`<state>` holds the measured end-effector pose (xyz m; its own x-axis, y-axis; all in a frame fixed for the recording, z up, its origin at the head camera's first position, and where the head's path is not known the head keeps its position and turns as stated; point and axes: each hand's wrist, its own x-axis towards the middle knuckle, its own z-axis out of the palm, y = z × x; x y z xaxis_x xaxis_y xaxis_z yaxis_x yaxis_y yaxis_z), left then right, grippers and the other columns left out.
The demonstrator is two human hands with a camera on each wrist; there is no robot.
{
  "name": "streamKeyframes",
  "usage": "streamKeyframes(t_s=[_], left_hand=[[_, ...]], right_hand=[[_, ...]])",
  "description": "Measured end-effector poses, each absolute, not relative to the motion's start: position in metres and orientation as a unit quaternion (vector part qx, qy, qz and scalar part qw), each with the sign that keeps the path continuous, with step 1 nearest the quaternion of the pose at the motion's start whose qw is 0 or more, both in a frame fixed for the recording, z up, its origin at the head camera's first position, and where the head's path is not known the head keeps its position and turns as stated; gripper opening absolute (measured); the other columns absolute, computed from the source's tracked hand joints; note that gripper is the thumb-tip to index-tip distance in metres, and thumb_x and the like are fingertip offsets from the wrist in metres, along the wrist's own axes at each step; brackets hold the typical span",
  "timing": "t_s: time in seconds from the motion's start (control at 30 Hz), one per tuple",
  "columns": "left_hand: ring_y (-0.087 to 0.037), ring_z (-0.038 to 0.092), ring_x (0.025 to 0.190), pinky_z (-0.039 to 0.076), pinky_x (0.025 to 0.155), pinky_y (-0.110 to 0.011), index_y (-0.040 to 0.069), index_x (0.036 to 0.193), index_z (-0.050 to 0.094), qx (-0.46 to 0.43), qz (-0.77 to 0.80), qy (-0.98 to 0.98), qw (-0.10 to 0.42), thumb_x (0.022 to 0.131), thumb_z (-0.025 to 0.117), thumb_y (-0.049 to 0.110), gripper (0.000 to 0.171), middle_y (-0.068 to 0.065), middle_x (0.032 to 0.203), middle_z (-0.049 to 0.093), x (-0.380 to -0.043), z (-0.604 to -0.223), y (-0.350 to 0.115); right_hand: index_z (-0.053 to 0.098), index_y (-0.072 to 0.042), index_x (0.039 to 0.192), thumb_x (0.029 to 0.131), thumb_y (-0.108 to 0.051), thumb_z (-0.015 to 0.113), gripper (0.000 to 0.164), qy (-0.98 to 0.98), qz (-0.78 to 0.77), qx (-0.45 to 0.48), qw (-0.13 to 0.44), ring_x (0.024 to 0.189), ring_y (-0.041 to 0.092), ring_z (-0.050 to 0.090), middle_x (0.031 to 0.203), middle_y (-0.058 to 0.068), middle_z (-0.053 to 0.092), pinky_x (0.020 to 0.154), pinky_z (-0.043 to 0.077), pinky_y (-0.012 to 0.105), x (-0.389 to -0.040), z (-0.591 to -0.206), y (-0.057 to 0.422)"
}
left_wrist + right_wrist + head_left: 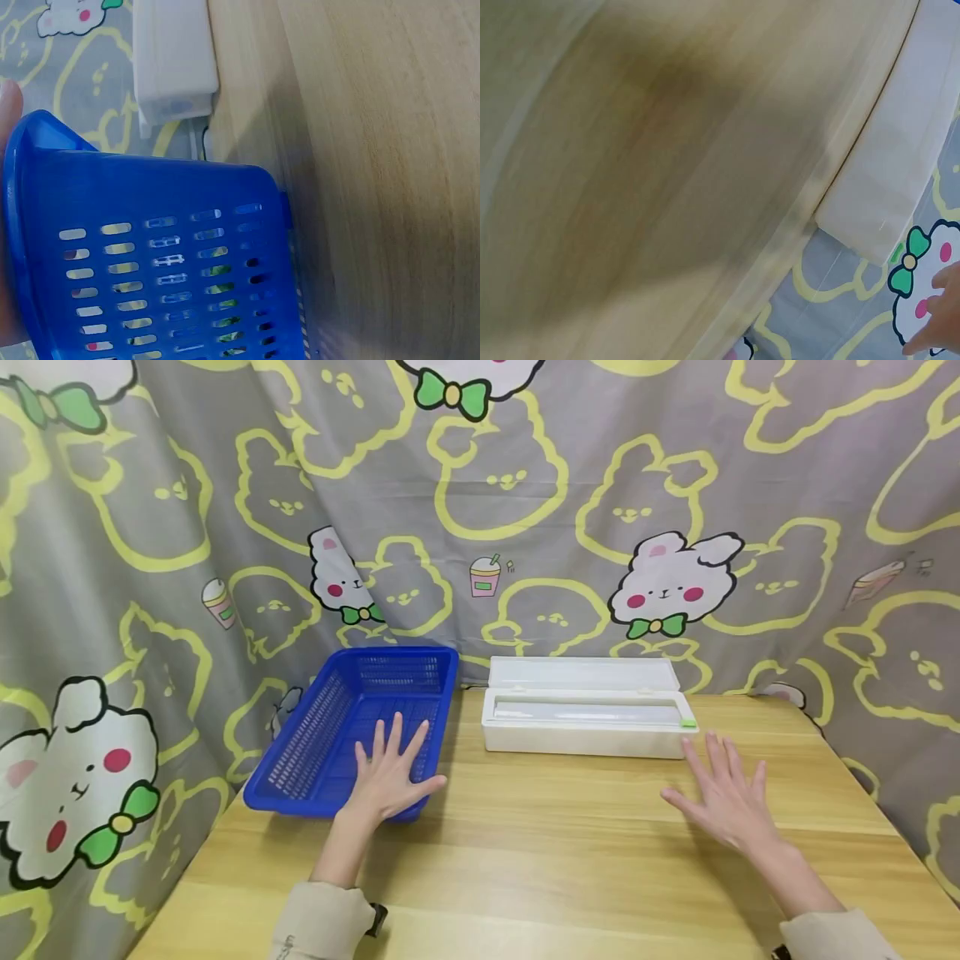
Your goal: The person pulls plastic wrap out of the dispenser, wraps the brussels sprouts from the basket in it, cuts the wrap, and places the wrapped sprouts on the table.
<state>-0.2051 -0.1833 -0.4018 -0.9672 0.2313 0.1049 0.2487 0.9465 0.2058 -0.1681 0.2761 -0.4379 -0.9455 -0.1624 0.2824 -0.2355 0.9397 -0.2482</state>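
My left hand (387,777) is spread flat over the near right part of a blue plastic basket (279,797), fingers straight and holding nothing. In the left wrist view the slotted wall of the basket (172,195) fills the lower left, with a bit of the hand at the edge. My right hand (726,797) is spread above the table, its fingertips close to the near right corner of a long white box (585,741). The box's lid (583,674) stands raised at the back, and a small green piece (687,723) sits at its right end. A clear strip lies across its top opening.
The wood-grain table (555,860) carries the basket on the left and the box at the back middle. Behind them hangs a grey curtain (540,552) with rabbit and yellow outline prints, running along the table's back and sides.
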Motion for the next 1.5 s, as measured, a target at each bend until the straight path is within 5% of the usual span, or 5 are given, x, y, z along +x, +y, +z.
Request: streamKeyframes(t_s=[0.4,0.57,0.73,1.0,1.5], left_hand=[[-0.035,0.014,0.137,0.014,0.103,-0.061,0.021,0.146,0.02,-0.194,-0.259,-0.944,0.071,0.082,0.056,0.052,0.08,-0.015,0.149,0.02,-0.214,-0.389,-0.136],[-0.029,0.045,0.102,0.04,0.084,-0.045,0.014,0.137,0.04,-0.191,-0.436,-0.871,0.121,0.08,0.068,0.025,0.065,-0.015,0.109,0.047,-0.222,-0.389,-0.106],[-0.02,0.04,0.076,0.037,0.066,-0.027,0.005,0.126,0.052,-0.17,-0.526,-0.817,0.164,0.078,0.069,0.013,0.051,-0.014,0.084,0.042,-0.235,-0.398,-0.082],[-0.022,0.036,0.08,0.03,0.068,-0.028,0.008,0.12,0.059,-0.062,-0.555,-0.813,0.167,0.076,0.069,0.018,0.046,-0.014,0.09,0.04,-0.254,-0.431,-0.058],[-0.033,0.035,0.107,0.04,0.076,-0.042,0.016,0.116,0.063,0.015,-0.465,-0.862,0.202,0.073,0.075,0.025,0.046,-0.021,0.115,0.031,-0.291,-0.464,-0.054]], right_hand=[[0.025,-0.004,0.142,0.085,-0.039,0.058,0.075,-0.952,0.232,0.1,0.171,0.119,0.054,0.024,0.135,0.032,0.027,0.09,0.014,0.07,-0.176,-0.429,0.282],[0.025,-0.002,0.142,0.085,-0.029,0.061,0.072,-0.929,0.307,0.096,0.184,0.114,0.051,0.027,0.127,0.032,0.032,0.085,0.023,0.066,-0.182,-0.429,0.286],[0.027,0.0,0.141,0.088,-0.021,0.057,0.064,-0.907,0.358,0.093,0.199,0.105,0.041,0.029,0.117,0.028,0.036,0.076,0.027,0.05,-0.19,-0.435,0.287],[0.029,0.002,0.139,0.092,-0.018,0.05,0.055,-0.888,0.402,0.068,0.212,0.092,0.027,0.026,0.107,0.024,0.033,0.07,0.021,0.038,-0.209,-0.444,0.291],[0.043,0.002,0.131,0.088,-0.023,0.059,0.052,-0.897,0.407,0.036,0.171,0.091,0.032,0.021,0.093,0.014,0.024,0.07,0.02,0.037,-0.248,-0.451,0.302]])
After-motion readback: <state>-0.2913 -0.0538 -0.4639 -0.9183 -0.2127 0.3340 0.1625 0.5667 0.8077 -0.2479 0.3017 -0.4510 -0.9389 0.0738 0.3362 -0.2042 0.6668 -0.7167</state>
